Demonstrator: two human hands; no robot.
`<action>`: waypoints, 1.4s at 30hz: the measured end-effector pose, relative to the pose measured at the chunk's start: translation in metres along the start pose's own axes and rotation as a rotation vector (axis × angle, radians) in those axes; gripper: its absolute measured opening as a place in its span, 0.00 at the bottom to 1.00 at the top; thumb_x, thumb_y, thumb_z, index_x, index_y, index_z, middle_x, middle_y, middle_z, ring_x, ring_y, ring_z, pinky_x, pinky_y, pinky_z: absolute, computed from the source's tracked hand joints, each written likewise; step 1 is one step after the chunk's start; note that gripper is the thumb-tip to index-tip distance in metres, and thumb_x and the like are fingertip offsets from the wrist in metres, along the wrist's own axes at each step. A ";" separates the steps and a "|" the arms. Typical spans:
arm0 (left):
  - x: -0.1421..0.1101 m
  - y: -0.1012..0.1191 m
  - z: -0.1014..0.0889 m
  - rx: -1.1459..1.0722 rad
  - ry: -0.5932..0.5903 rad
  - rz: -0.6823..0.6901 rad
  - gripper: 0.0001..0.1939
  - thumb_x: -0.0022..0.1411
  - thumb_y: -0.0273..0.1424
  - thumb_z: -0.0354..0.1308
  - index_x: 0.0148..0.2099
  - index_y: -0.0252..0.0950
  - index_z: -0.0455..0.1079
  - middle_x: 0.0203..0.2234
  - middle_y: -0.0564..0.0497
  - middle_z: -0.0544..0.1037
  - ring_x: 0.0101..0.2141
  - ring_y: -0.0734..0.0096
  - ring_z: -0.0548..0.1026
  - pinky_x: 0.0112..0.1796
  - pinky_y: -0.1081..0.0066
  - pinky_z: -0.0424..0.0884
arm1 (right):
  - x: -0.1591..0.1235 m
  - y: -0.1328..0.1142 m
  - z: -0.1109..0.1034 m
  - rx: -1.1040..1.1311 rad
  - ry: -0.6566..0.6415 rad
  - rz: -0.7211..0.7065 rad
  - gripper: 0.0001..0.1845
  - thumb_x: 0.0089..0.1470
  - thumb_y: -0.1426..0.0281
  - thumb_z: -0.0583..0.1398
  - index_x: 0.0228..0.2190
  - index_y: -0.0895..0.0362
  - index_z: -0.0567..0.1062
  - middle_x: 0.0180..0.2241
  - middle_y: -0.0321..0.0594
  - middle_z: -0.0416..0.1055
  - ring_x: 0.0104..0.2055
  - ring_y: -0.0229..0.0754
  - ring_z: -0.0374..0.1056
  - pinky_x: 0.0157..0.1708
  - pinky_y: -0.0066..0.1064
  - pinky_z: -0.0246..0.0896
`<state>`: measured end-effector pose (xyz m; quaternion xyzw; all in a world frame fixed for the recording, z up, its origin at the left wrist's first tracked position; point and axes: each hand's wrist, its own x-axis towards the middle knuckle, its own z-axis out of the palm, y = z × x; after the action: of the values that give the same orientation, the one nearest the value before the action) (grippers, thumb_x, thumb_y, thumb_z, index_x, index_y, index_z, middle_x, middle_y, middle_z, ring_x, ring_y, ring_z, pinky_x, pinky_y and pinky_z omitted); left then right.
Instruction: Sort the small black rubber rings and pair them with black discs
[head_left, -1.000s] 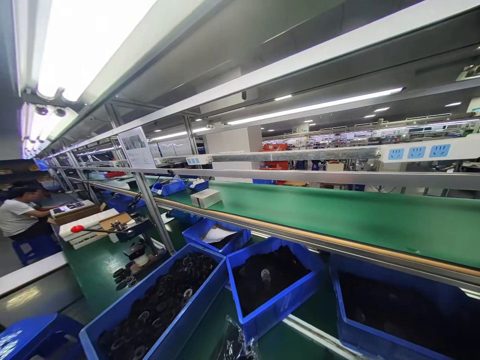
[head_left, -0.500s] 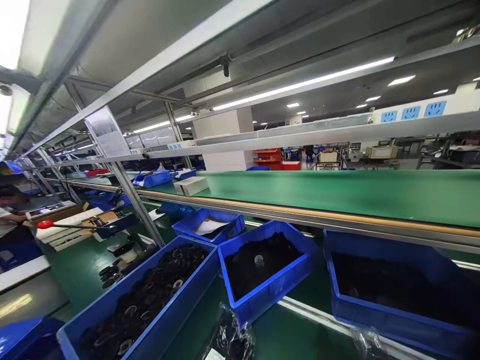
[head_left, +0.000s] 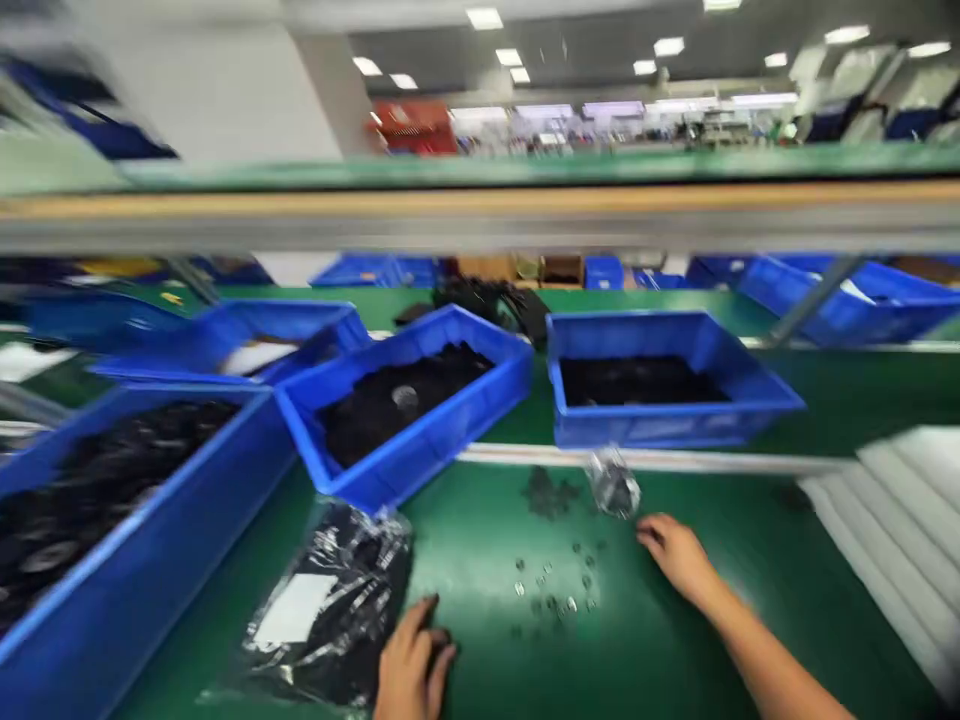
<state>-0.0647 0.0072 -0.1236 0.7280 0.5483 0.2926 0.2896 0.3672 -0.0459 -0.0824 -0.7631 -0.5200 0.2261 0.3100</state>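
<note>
My left hand point(head_left: 412, 665) sits at the lower middle, its fingers against the right edge of a black-filled plastic bag point(head_left: 330, 610) with a white label. It holds nothing that I can see. My right hand point(head_left: 679, 560) reaches up the green bench mat point(head_left: 480, 540), fingers empty and close to a small clear plastic bag point(head_left: 613, 484). Several small metal pieces point(head_left: 551, 590) lie scattered on the mat between my hands. The picture is blurred by motion.
Blue bins of dark parts stand beyond the bag: one point(head_left: 409, 410), another point(head_left: 660, 385), and a long one point(head_left: 135, 500) at left. White stacked sheets point(head_left: 892, 530) lie at right. A metal-edged conveyor rail point(head_left: 480, 220) runs across above them.
The view has swung down from the ceiling and shelving onto the bench. Both my hands have come into view, and the bag and small metal pieces now show in front of me.
</note>
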 end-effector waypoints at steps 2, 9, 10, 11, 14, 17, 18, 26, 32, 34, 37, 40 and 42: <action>0.001 -0.004 -0.002 0.119 0.053 0.157 0.09 0.59 0.39 0.56 0.33 0.40 0.72 0.50 0.43 0.73 0.51 0.50 0.69 0.52 0.49 0.63 | -0.006 0.005 0.008 -0.081 0.085 -0.046 0.14 0.55 0.65 0.54 0.32 0.57 0.77 0.31 0.44 0.73 0.36 0.45 0.69 0.41 0.35 0.63; 0.001 -0.005 -0.005 0.072 0.089 0.301 0.13 0.61 0.42 0.54 0.35 0.37 0.70 0.31 0.47 0.76 0.36 0.62 0.74 0.43 0.63 0.69 | -0.019 0.019 0.029 -0.265 0.379 -0.136 0.16 0.59 0.63 0.54 0.31 0.57 0.78 0.31 0.43 0.72 0.36 0.43 0.68 0.41 0.34 0.63; -0.001 -0.005 -0.004 0.064 0.092 0.279 0.14 0.61 0.43 0.55 0.35 0.37 0.71 0.30 0.48 0.76 0.34 0.63 0.75 0.42 0.64 0.70 | -0.020 0.020 0.030 -0.268 0.410 -0.147 0.15 0.59 0.63 0.54 0.31 0.57 0.78 0.32 0.43 0.72 0.36 0.43 0.68 0.40 0.34 0.63; -0.002 -0.005 -0.003 0.059 0.093 0.255 0.14 0.61 0.43 0.55 0.35 0.37 0.71 0.29 0.49 0.77 0.33 0.64 0.75 0.41 0.65 0.70 | -0.022 0.020 0.032 -0.265 0.435 -0.155 0.14 0.59 0.64 0.55 0.32 0.57 0.78 0.32 0.43 0.72 0.35 0.43 0.68 0.39 0.34 0.64; -0.004 -0.005 -0.002 0.026 0.101 0.170 0.14 0.60 0.44 0.56 0.35 0.37 0.72 0.29 0.50 0.78 0.31 0.66 0.76 0.39 0.67 0.70 | -0.028 0.018 0.035 -0.266 0.429 -0.196 0.11 0.57 0.65 0.57 0.35 0.56 0.77 0.32 0.43 0.71 0.33 0.43 0.67 0.36 0.35 0.64; -0.006 -0.002 -0.002 -0.009 0.123 0.102 0.15 0.59 0.43 0.56 0.35 0.37 0.73 0.28 0.50 0.79 0.29 0.67 0.76 0.37 0.68 0.71 | -0.033 0.016 0.038 -0.280 0.399 -0.230 0.10 0.56 0.67 0.57 0.33 0.56 0.77 0.32 0.43 0.71 0.34 0.43 0.67 0.38 0.35 0.64; -0.006 -0.001 -0.003 -0.018 0.131 0.102 0.15 0.59 0.43 0.57 0.35 0.36 0.73 0.29 0.50 0.79 0.29 0.67 0.76 0.37 0.68 0.71 | -0.034 0.016 0.038 -0.275 0.401 -0.227 0.10 0.56 0.67 0.56 0.32 0.55 0.78 0.31 0.43 0.71 0.34 0.43 0.67 0.38 0.35 0.64; -0.005 0.024 0.005 -0.073 0.071 0.312 0.14 0.62 0.39 0.54 0.40 0.35 0.74 0.34 0.47 0.80 0.33 0.67 0.77 0.39 0.66 0.74 | -0.037 0.024 0.041 -0.176 0.396 -0.247 0.08 0.53 0.68 0.59 0.31 0.55 0.79 0.31 0.41 0.71 0.32 0.42 0.67 0.36 0.34 0.64; 0.009 0.073 0.040 0.052 -0.096 0.620 0.10 0.65 0.35 0.52 0.39 0.36 0.73 0.33 0.47 0.79 0.35 0.66 0.76 0.40 0.65 0.73 | -0.034 0.022 0.039 -0.142 0.335 -0.183 0.06 0.51 0.70 0.60 0.31 0.55 0.78 0.30 0.40 0.71 0.31 0.41 0.67 0.35 0.34 0.64; 0.019 0.088 0.051 0.114 -0.187 0.726 0.10 0.66 0.33 0.51 0.40 0.36 0.72 0.34 0.46 0.78 0.37 0.65 0.75 0.41 0.64 0.72 | -0.033 0.022 0.039 -0.128 0.317 -0.155 0.06 0.50 0.71 0.61 0.30 0.55 0.78 0.31 0.40 0.72 0.32 0.42 0.67 0.36 0.35 0.64; 0.034 0.102 0.066 0.227 -0.278 0.785 0.11 0.67 0.32 0.50 0.41 0.36 0.73 0.34 0.45 0.77 0.37 0.64 0.74 0.39 0.63 0.69 | -0.033 0.023 0.039 -0.109 0.301 -0.137 0.05 0.49 0.72 0.61 0.30 0.54 0.78 0.31 0.40 0.73 0.34 0.44 0.68 0.37 0.36 0.63; 0.046 0.104 0.076 0.300 -0.349 0.796 0.11 0.67 0.32 0.50 0.40 0.35 0.73 0.34 0.45 0.77 0.36 0.64 0.73 0.37 0.63 0.67 | -0.033 0.024 0.039 -0.107 0.286 -0.137 0.05 0.50 0.72 0.61 0.31 0.54 0.78 0.31 0.41 0.73 0.35 0.45 0.68 0.39 0.37 0.62; 0.054 0.103 0.079 0.308 -0.398 0.808 0.11 0.67 0.32 0.51 0.40 0.35 0.74 0.34 0.45 0.77 0.36 0.64 0.73 0.37 0.63 0.67 | -0.032 0.022 0.038 -0.111 0.279 -0.131 0.04 0.51 0.72 0.62 0.30 0.54 0.78 0.31 0.41 0.73 0.35 0.45 0.67 0.39 0.37 0.61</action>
<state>0.0713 0.0275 -0.0940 0.9593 0.1920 0.1520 0.1406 0.3451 -0.0732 -0.1241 -0.7676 -0.5322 0.0679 0.3506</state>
